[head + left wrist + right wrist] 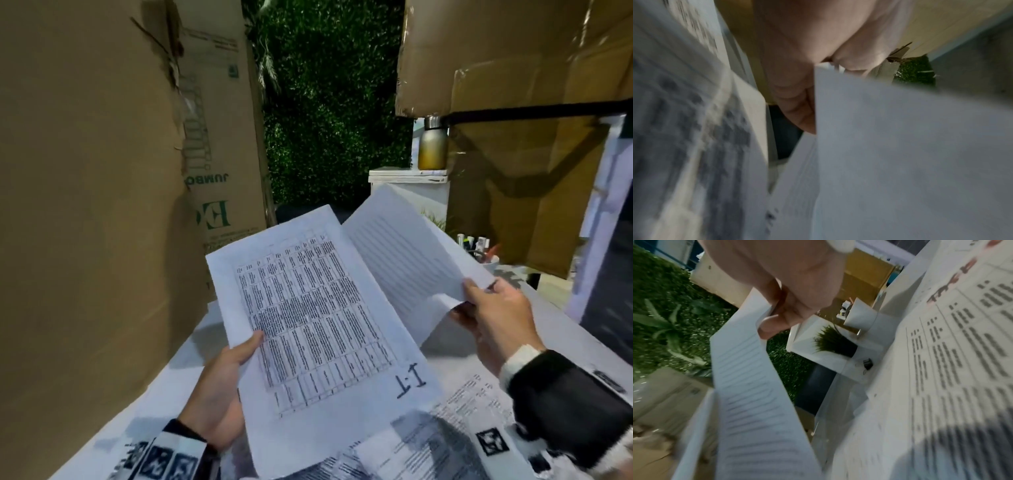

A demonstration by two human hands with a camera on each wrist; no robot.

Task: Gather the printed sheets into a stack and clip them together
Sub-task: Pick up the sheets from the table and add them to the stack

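Observation:
My left hand (246, 346) grips the lower left edge of a printed table sheet (308, 325) marked "1-1", thumb on top, raised over the table. In the left wrist view the thumb (797, 105) presses on that sheet's (900, 146) edge. To its right, my right hand (471, 294) pinches the corner of a lined sheet (404, 253), which lies partly behind the first sheet. The right wrist view shows the fingertips (774, 324) curled on this sheet's (752, 394) bent corner. More printed sheets (462, 411) lie loose on the white table (191, 359). A black binder clip (867, 363) sits near the table's far edge.
Tall cardboard boxes stand at the left (85, 205) and the right (513, 68), with a green leafy wall (329, 102) between them. A white cup of pens (479, 250), a small potted plant (830, 342) and a metal bottle (432, 144) are at the far right.

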